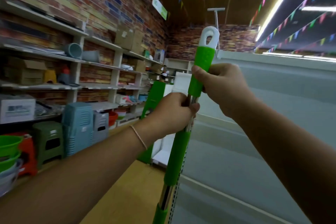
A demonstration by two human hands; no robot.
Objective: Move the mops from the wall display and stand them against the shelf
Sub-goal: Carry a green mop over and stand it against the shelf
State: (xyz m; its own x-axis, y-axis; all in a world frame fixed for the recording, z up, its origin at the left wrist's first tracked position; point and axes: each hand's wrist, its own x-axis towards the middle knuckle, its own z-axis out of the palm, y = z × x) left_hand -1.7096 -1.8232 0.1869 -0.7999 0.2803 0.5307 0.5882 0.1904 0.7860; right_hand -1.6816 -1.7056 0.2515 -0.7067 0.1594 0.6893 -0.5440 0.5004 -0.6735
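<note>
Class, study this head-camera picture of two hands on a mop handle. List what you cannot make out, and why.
- Mop head: head view, cut off by the bottom edge; only the handle shows.
- Handle under the left hand and right hand: hidden by the gripping fingers.
- Goods on the wall shelves: blurred, labels unreadable.
- White shelf at right: blurred, contents unseen.
</note>
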